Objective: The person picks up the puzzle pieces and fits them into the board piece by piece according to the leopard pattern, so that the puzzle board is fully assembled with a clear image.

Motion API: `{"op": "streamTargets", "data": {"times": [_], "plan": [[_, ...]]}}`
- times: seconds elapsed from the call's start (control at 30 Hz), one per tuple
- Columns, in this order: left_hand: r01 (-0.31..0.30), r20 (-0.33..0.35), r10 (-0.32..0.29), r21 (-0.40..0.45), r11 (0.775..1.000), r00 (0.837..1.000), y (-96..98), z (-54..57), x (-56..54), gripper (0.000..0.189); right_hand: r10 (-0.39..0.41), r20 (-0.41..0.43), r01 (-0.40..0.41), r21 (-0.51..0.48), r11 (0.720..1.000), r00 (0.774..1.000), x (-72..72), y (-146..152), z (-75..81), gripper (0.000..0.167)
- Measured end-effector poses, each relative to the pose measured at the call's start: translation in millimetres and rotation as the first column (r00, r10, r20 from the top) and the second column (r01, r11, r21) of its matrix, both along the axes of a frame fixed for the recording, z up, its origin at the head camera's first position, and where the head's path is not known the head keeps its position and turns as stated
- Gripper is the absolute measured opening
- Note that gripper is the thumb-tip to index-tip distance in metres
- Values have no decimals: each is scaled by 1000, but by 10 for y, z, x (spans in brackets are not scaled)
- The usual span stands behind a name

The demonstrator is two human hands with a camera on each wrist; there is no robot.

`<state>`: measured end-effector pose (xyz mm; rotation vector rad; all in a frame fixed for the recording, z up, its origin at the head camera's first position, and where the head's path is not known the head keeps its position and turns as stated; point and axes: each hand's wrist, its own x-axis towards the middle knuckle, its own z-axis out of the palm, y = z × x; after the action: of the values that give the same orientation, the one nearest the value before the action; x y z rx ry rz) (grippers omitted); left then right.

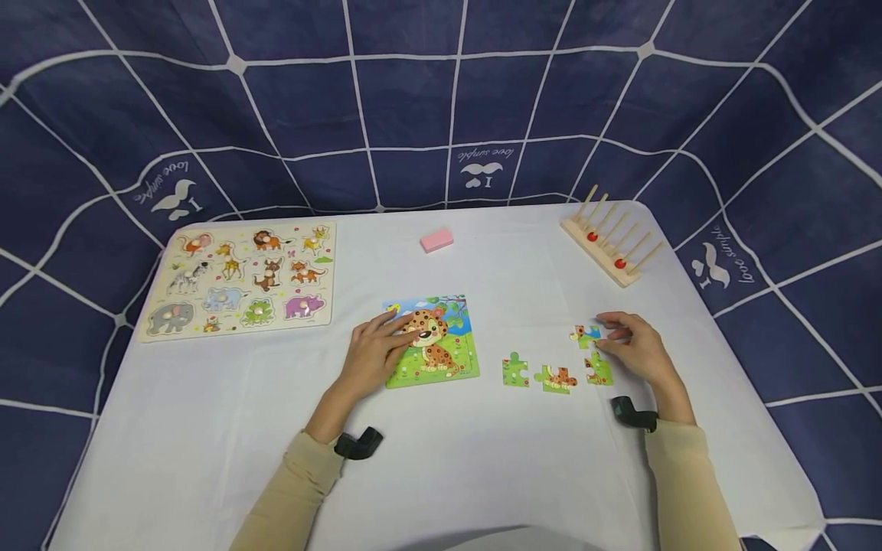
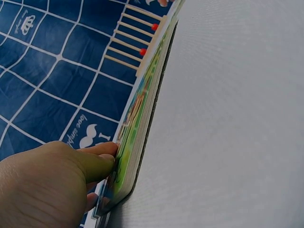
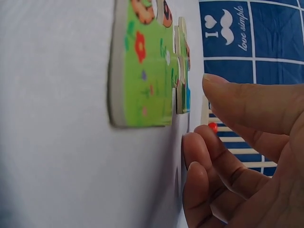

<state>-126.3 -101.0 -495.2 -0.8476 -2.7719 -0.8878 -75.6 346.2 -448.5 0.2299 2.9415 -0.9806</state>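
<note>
A square jigsaw puzzle (image 1: 451, 344) with a spotted leopard cub on green grass lies mid-table. My left hand (image 1: 375, 350) rests on its left side, fingers spread over the picture; the left wrist view shows the thumb and fingers of this left hand (image 2: 52, 183) at the puzzle's edge (image 2: 128, 166). To the right lie several loose pieces: a green one (image 1: 513, 373), one with leopard paws (image 1: 556, 379), a grassy corner piece (image 1: 601, 370) and a blue-and-green piece (image 1: 586, 335). Beside the last two is my right hand (image 1: 637, 348), its thumb and fingers apart with nothing between them.
A wooden animal peg board (image 1: 237, 283) lies at the back left. A pink block (image 1: 437, 240) sits at the back middle. At the back right stands a wooden rack (image 1: 599, 249) with upright sticks and red beads. Dark blue checked cloth (image 1: 413, 99) hangs round the white table (image 1: 441, 474).
</note>
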Motion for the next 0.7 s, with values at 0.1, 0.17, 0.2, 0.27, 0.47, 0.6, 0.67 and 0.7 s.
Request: {"op": "streamTargets", "data": {"times": [0.1,0.17,0.2,0.27,0.47,0.6,0.67,0.7], "plan": [[-2,7,2,-1,1000,1000,0,6,2,29,-1,3,1,4,1000,1000,-7,-11,0,45],[-2,14,2,-2,1000,1000,-1,6,0,29,0,9,0,6,1000,1000,-10,-14,3,45],[-3,20,3,-6,1000,1000,-3,6,0,29,0,13,0,5,1000,1000,-12,-16,3,45],[-2,38,2,-10,1000,999,-4,5,-4,29,-2,19,2,6,1000,1000,-16,-19,2,45],[-3,46,3,-6,1000,999,-15,8,1,29,-11,24,11,18,1000,1000,-31,-36,-3,45],[-4,27,4,1,1000,1000,-14,3,4,29,-6,17,6,26,1000,1000,-42,-35,-23,45],[-3,24,3,1,1000,1000,-13,5,3,29,-4,11,4,32,999,1000,-46,-31,-33,44],[-3,24,3,1,1000,1000,-13,5,3,29,-4,10,4,33,999,1000,-48,-30,-36,44]]}}
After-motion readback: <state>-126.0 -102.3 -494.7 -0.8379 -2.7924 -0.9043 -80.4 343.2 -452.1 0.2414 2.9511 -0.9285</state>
